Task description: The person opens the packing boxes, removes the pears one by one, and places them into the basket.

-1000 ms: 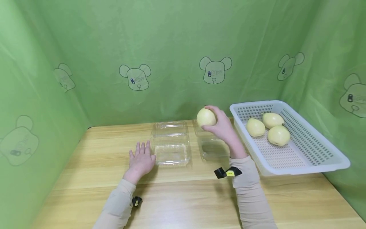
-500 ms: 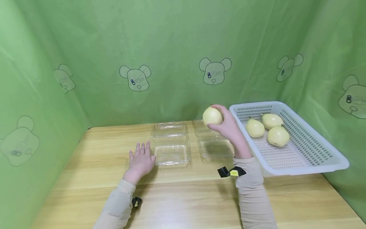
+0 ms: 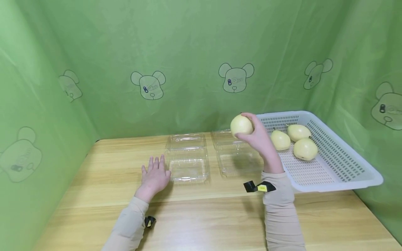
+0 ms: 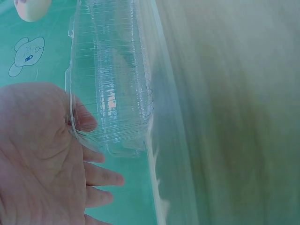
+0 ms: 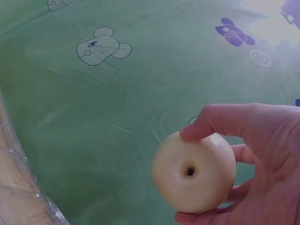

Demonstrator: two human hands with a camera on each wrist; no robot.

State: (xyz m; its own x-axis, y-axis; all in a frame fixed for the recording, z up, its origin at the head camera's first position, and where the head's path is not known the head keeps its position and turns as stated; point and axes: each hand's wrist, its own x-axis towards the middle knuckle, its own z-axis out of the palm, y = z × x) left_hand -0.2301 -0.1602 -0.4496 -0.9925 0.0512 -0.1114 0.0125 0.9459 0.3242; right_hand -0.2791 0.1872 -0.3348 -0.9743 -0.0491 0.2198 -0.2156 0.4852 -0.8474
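Observation:
My right hand grips a pale yellow pear between thumb and fingers, raised over the back of the right clear plastic box. The right wrist view shows the round underside of this pear, dark blossom end facing the camera. My left hand lies with fingers spread at the left side of another clear plastic box; its thumb is right at the rim. In the left wrist view the clear box stands beside the left palm. Both boxes have their lids folded back.
At the right stands a white perforated basket holding three pears. The wooden table is bordered by green cloth walls at the back and both sides.
My right hand has carried the pear rightward, from above the right box's left part toward the basket. The left hand, the boxes and the basket's pears stay in place.

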